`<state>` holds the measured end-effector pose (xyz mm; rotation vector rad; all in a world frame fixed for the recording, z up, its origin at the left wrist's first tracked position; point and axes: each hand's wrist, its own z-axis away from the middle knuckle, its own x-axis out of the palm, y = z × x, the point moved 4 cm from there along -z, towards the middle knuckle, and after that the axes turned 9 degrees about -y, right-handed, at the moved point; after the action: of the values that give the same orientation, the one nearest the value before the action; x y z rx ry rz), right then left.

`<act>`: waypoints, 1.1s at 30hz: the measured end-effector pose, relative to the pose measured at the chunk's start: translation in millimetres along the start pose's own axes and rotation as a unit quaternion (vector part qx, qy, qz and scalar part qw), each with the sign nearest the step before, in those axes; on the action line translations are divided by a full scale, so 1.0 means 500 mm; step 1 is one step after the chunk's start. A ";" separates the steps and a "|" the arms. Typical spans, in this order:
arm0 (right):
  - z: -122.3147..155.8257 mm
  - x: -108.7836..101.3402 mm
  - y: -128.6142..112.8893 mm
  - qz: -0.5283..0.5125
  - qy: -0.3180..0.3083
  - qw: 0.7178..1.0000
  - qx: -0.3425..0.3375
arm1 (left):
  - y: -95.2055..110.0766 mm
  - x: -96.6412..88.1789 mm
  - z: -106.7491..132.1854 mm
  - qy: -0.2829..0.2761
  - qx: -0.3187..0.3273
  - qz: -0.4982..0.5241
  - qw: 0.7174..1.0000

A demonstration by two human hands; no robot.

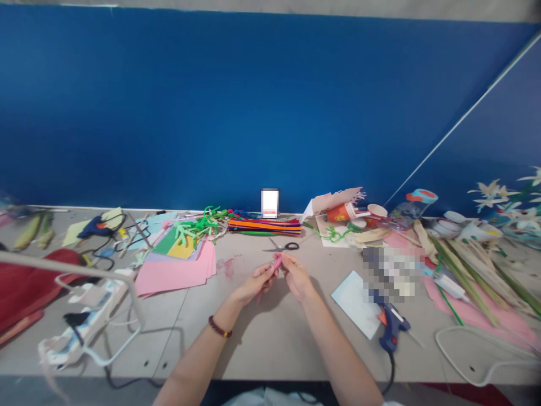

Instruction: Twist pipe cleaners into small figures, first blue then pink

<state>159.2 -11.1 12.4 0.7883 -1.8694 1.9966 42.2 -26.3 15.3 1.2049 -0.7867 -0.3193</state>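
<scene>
The left hand (253,283) and the right hand (296,276) were both pinching one small pink strip (276,264) between the fingers. Black-handled scissors (284,246) lay on the table (270,349) just beyond this strip

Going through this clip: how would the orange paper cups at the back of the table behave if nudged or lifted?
The stack of orange paper cups lies on its side, so it would probably roll if pushed. The cups look thin-walled, so they are likely light and easily dented. They may slide apart when lifted.

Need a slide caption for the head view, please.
The left hand and right hand hold a pink strip, black-handled scissors lying just beyond.
</scene>
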 end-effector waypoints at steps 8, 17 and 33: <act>0.000 -0.001 0.002 0.034 -0.014 0.999 0.024 | 0.003 0.006 0.005 -0.012 -0.014 0.002 1.000; 0.004 0.010 -0.002 0.002 -0.007 0.999 0.032 | -0.004 0.009 0.004 -0.034 -0.009 0.020 0.999; 0.002 -0.001 -0.007 0.067 0.024 0.996 -0.051 | -0.006 0.004 0.001 -0.019 0.008 -0.027 0.999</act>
<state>161.6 -11.5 14.8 0.5971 -2.0264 1.9595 43.7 -29.0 13.5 1.2400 -0.7916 -0.3813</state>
